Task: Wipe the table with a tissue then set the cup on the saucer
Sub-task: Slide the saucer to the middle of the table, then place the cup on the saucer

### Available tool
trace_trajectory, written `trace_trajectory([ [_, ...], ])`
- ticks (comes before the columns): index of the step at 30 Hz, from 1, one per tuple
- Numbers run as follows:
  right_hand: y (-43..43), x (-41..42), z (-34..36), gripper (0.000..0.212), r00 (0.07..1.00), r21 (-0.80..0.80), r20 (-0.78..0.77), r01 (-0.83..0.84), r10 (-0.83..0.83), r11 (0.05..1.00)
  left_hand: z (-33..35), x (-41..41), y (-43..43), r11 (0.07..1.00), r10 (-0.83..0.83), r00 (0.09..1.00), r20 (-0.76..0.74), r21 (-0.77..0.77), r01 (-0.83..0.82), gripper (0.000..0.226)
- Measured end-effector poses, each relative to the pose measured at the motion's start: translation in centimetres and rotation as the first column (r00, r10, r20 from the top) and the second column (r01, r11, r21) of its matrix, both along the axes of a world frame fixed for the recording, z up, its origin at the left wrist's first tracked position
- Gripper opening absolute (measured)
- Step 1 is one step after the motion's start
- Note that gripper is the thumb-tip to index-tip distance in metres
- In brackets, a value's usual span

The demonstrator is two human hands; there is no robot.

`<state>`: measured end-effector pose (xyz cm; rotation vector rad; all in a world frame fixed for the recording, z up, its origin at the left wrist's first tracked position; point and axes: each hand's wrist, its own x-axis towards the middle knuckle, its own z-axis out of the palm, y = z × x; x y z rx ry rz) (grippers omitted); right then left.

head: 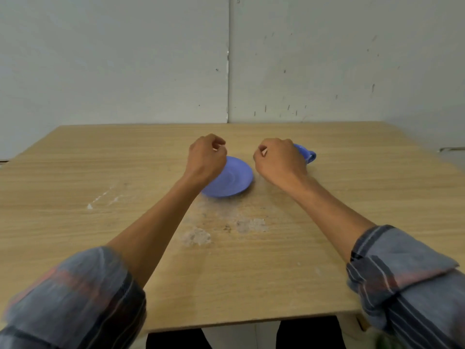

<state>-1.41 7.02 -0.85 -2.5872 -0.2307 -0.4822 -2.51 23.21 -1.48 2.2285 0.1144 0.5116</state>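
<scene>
A blue saucer [235,178] lies on the wooden table [75,172] near the middle. My left hand [206,157] hovers over the saucer's left edge and hides part of it, fingers curled in. My right hand [278,161] is just right of the saucer, fingers also curled in. A blue cup [306,152] stands behind my right hand, mostly hidden, with its handle pointing right. A small pale spot shows at the fingertips of each hand; I cannot tell what it is. No tissue can be made out.
White dusty smears [196,236] and a second patch [251,225] mark the table in front of the saucer, with a thin white streak [100,197] to the left. A grey wall [226,59] stands right behind the table's far edge.
</scene>
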Motion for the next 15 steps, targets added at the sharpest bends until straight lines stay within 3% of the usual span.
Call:
trace_trajectory([
  [2,-2.0,-0.1,0.4,0.021,0.989,0.094,0.139,0.042,-0.055,0.995,0.7,0.2,-2.8,0.989,-0.094,0.996,0.004,-0.114,0.094,0.028],
  [4,-4.3,0.4,0.2,0.028,0.985,0.143,0.169,0.018,-0.043,0.99,0.9,0.9,-5.3,0.975,-0.163,0.986,-0.046,-0.159,0.154,0.029],
  [7,-7.6,1.2,-1.3,0.073,1.0,0.089,0.016,-0.026,0.025,0.996,0.2,2.5,-7.8,0.958,-0.25,0.951,-0.183,-0.191,0.215,0.041],
  [10,-9.4,1.9,-3.0,0.11,0.993,0.14,-0.117,-0.007,0.023,0.99,-0.7,3.7,-9.2,0.941,-0.302,0.915,-0.27,-0.241,0.239,0.056],
  [15,-9.8,3.2,-4.6,0.121,0.981,0.224,-0.188,-0.01,0.054,0.974,-1.6,4.9,-10.5,0.927,-0.327,0.903,-0.277,-0.282,0.249,0.052],
])
